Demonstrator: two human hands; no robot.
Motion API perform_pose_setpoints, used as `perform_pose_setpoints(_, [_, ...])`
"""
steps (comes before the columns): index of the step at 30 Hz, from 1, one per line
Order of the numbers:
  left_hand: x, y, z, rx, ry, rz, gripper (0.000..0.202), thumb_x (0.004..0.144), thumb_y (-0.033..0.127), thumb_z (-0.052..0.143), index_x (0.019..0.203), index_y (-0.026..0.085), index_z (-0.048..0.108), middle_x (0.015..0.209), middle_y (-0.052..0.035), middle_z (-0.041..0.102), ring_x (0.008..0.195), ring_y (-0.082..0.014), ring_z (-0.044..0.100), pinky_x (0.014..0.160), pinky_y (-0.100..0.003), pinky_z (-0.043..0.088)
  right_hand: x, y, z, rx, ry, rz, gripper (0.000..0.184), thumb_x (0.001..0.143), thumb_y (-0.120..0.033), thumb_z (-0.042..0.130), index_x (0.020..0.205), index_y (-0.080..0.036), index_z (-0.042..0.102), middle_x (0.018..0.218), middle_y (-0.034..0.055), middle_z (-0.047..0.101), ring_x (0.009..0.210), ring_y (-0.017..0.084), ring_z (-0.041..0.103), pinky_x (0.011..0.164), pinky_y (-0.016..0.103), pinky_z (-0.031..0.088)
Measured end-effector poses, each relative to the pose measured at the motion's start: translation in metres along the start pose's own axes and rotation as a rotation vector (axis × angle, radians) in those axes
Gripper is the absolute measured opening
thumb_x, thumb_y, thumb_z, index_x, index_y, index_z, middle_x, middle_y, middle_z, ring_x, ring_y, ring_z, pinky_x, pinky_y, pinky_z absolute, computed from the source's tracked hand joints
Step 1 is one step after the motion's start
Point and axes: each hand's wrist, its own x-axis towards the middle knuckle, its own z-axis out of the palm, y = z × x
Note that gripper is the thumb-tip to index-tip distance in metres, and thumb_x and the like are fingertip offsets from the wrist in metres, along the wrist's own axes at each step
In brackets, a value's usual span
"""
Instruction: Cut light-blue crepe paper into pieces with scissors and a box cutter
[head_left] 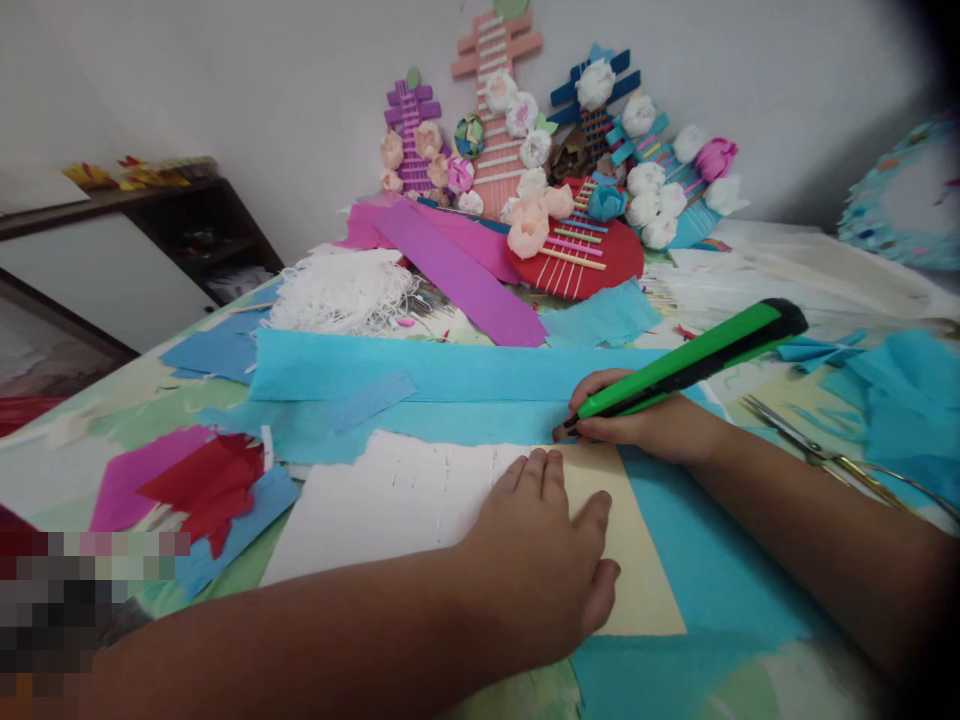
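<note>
My right hand (660, 425) is closed around a green and black utility knife (686, 355). The knife slants, its tip down by the upper edge of the papers. Lying flat with fingers apart, my left hand (536, 550) presses on a white sheet (352, 520) that bears short dark marks or slits in rows. Under and right of it a pale yellow sheet (645, 590) shows. Both sheets rest over light blue crepe paper (720, 560), and a folded blue strip (450, 365) runs behind them.
Gold-handled scissors (817, 450) lie at right beside crumpled blue crepe paper (911, 400). Magenta and red paper scraps (202, 490) are at left. Shredded white paper (341, 290), a purple strip (465, 270) and paper-flower-decorated instrument crafts (499, 130) stand or lie toward the wall.
</note>
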Motion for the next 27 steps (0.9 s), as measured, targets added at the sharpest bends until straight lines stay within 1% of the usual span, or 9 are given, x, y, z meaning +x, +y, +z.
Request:
perform_pose_setpoints(3, [0.000, 0.001, 0.000, 0.002, 0.010, -0.002, 0.051, 0.083, 0.041, 0.036, 0.127, 0.017, 0.042, 0.129, -0.0289, 0.034, 0.119, -0.0426, 0.031, 0.091, -0.053, 0.031, -0.001, -0.002, 0.002, -0.005, 0.031, 0.003, 0.018, 0.064, -0.027, 0.067, 0.077, -0.021, 0.057, 0.069, -0.0023, 0.067, 0.066, 0.012, 0.063, 0.063, 0.024, 0.051])
perform_pose_setpoints(6, [0.000, 0.001, 0.001, 0.004, 0.021, 0.006, 0.051, 0.082, 0.042, 0.037, 0.126, 0.017, 0.043, 0.129, -0.0291, 0.035, 0.119, -0.0426, 0.031, 0.091, -0.052, 0.031, -0.003, -0.007, 0.005, -0.018, 0.042, 0.037, 0.017, 0.063, -0.026, 0.067, 0.076, -0.022, 0.056, 0.071, -0.0010, 0.067, 0.068, 0.014, 0.064, 0.064, 0.027, 0.052])
perform_pose_setpoints(9, [0.000, 0.000, 0.001, 0.004, 0.019, 0.000, 0.050, 0.082, 0.042, 0.037, 0.126, 0.017, 0.043, 0.129, -0.0283, 0.035, 0.118, -0.0424, 0.032, 0.091, -0.053, 0.031, -0.005, -0.011, 0.008, -0.025, 0.048, 0.042, 0.015, 0.064, -0.025, 0.065, 0.075, -0.023, 0.056, 0.071, -0.0009, 0.067, 0.071, 0.015, 0.064, 0.066, 0.027, 0.052])
perform_pose_setpoints(14, [-0.001, 0.000, 0.003, 0.010, 0.038, 0.007, 0.050, 0.083, 0.041, 0.036, 0.126, 0.016, 0.043, 0.129, -0.0286, 0.035, 0.118, -0.0428, 0.031, 0.091, -0.052, 0.031, -0.005, -0.014, 0.007, -0.122, 0.057, 0.037, 0.014, 0.063, -0.026, 0.064, 0.074, -0.022, 0.056, 0.069, -0.0017, 0.065, 0.071, 0.015, 0.064, 0.066, 0.027, 0.051])
perform_pose_setpoints(21, [-0.001, -0.001, 0.003, 0.036, 0.066, 0.023, 0.049, 0.083, 0.041, 0.035, 0.125, 0.018, 0.043, 0.129, -0.0270, 0.036, 0.119, -0.0419, 0.033, 0.090, -0.052, 0.031, -0.003, -0.008, 0.005, -0.183, -0.024, 0.007, 0.017, 0.065, -0.027, 0.063, 0.078, -0.020, 0.056, 0.078, 0.0000, 0.068, 0.078, 0.016, 0.064, 0.071, 0.026, 0.051])
perform_pose_setpoints(27, [-0.001, -0.001, 0.003, 0.056, 0.063, 0.028, 0.049, 0.082, 0.041, 0.036, 0.126, 0.018, 0.041, 0.128, -0.0256, 0.039, 0.117, -0.0415, 0.036, 0.088, -0.052, 0.032, -0.003, 0.000, -0.002, -0.080, -0.026, -0.017, 0.021, 0.063, -0.028, 0.066, 0.082, -0.021, 0.057, 0.080, 0.0003, 0.068, 0.079, 0.017, 0.064, 0.073, 0.028, 0.050])
